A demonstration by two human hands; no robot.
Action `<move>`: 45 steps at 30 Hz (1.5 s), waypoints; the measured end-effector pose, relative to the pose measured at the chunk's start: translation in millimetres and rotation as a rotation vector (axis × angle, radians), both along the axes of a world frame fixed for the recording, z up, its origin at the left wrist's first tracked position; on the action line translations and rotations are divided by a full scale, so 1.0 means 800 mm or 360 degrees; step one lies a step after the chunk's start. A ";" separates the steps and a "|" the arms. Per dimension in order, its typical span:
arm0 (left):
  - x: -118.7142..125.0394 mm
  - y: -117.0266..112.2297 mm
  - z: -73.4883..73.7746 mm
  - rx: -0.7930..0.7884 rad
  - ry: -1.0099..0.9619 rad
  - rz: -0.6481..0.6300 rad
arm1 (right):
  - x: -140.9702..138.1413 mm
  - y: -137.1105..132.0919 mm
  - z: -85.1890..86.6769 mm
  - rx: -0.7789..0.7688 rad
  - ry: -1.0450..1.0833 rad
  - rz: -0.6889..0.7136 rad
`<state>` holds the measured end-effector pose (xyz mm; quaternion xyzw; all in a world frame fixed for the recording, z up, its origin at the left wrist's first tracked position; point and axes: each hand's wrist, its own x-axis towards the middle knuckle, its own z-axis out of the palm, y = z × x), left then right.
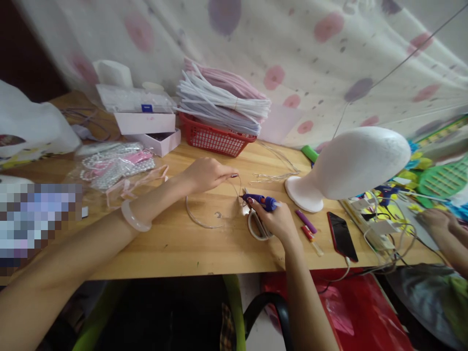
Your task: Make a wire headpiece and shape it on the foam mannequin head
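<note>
My left hand (206, 174) is closed, pinching a thin wire (240, 184) between thumb and fingertips above the table. In my right hand (281, 222) is a blue glue gun (268, 202), gripped with its nozzle pointing left, close to the wire's lower end. Whether nozzle and wire touch, I cannot tell. Scissors (250, 229) with pale handles lie under my right hand, partly hidden by it. Left of them, a thin curved hoop (193, 219) rests on the wood near a small shiny crescent-shaped piece (218, 214).
Behind stands a red basket (219, 141) piled with pipe cleaners (226, 97). A white foam head (361, 161) leans at the right. Nearby are a purple stick (306, 222), a phone (341, 236) and cables. Bagged beads (113, 165) lie left. Another person's hands (437, 222) are far right.
</note>
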<state>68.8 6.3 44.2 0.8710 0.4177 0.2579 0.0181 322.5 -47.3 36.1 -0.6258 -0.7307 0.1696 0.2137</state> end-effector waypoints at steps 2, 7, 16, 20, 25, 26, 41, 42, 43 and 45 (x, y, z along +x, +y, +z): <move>0.000 -0.001 0.001 0.0018 0.0013 -0.0005 | 0.000 0.000 0.000 -0.0020 -0.0001 0.0001; -0.001 -0.002 0.003 -0.0009 0.0049 0.0017 | -0.001 0.001 -0.001 -0.0032 -0.0040 -0.0020; 0.002 -0.003 0.005 -0.0027 0.0076 0.0039 | 0.001 0.001 -0.002 -0.0016 -0.0050 -0.0006; 0.002 -0.003 0.006 -0.0030 0.0088 0.0042 | -0.002 0.001 0.000 -0.0032 -0.0032 -0.0020; 0.000 0.000 0.002 0.0053 0.0026 -0.0010 | -0.003 0.001 0.000 -0.0021 -0.0027 -0.0017; 0.000 0.000 0.001 0.0070 0.0009 -0.0027 | -0.003 0.001 0.000 -0.0022 -0.0032 -0.0022; -0.001 0.001 0.001 0.0069 -0.0028 -0.0055 | 0.005 0.010 0.006 -0.0161 0.0154 -0.0045; -0.001 0.001 0.001 0.0067 -0.0012 -0.0050 | 0.007 0.014 0.008 -0.0193 0.0194 -0.0029; 0.000 0.001 0.001 0.0064 0.0008 -0.0042 | 0.009 0.019 0.009 -0.0221 0.0231 -0.0009; 0.001 0.000 0.001 0.0053 0.0042 -0.0026 | 0.012 0.030 0.010 -0.0281 0.0279 0.0044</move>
